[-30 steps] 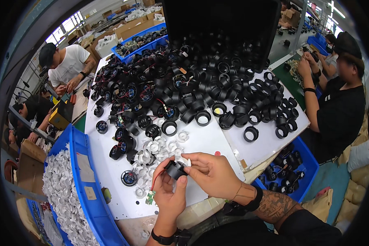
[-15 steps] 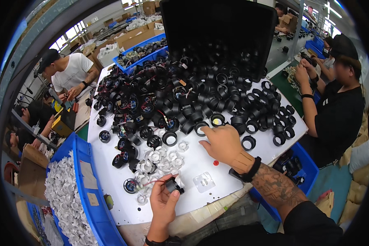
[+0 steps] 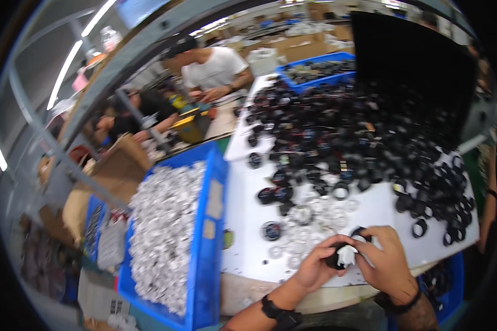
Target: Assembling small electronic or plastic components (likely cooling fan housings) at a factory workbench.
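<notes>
Both my hands meet at the near edge of the white table [image 3: 243,220]. My left hand [image 3: 315,267] grips a small black round part [image 3: 333,261]. My right hand [image 3: 386,262] holds a small white plastic piece [image 3: 346,255] against that black part. Just beyond my fingers lies a cluster of clear and white rings [image 3: 309,220]. Farther back a big pile of black ring-shaped parts [image 3: 364,143] covers most of the table.
A blue bin [image 3: 204,243] full of small white parts [image 3: 163,226] stands left of the table. Another blue bin [image 3: 315,66] and a large black box [image 3: 414,66] sit at the back. Two people [image 3: 212,69] work at the far left, near cardboard boxes [image 3: 110,171].
The view has swung to the left. My right hand came back from the black pile to my left hand and now holds a white piece against the black part.
</notes>
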Demonstrator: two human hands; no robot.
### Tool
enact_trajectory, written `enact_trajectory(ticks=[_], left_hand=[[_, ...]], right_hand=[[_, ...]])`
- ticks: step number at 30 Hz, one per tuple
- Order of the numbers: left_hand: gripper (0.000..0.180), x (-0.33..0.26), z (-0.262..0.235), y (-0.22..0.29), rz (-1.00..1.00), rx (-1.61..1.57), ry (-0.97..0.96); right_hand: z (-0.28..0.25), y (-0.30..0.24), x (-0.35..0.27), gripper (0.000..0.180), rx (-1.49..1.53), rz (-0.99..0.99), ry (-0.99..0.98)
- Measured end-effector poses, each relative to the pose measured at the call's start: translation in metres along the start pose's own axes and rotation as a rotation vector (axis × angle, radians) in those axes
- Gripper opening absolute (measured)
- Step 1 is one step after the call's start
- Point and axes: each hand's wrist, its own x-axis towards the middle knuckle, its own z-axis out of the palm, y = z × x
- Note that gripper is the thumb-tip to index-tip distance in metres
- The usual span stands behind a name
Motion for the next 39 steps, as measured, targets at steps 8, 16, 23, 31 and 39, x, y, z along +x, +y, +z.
enact_trajectory(ticks=[8, 16, 23, 31, 39], left_hand=[[0.050, -0.019, -0.001, 0.006, -0.075, -0.542, -0.339], [0.047, -0.023, 0.000, -0.008, -0.079, -0.657, -0.330], [0.061, -0.032, -0.001, 0.021, 0.306, -0.133, 0.059], [0.075, -0.020, 0.005, 0.020, 0.428, -0.027, 0.055], [0.079, -0.021, 0.021, 0.017, 0.497, 0.166, 0.202]], right_hand=[[0.004, -0.005, -0.008, 0.075, 0.896, 0.328, 0.093], [0.010, 0.000, -0.005, 0.069, 1.184, 0.189, -0.246], [-0.002, 0.015, -0.004, 0.071, 1.319, 0.293, -0.021], [-0.007, 0.005, 0.005, 0.058, 1.193, 0.269, -0.037], [-0.010, 0.007, 0.002, 0.058, 1.112, 0.229, -0.066]])
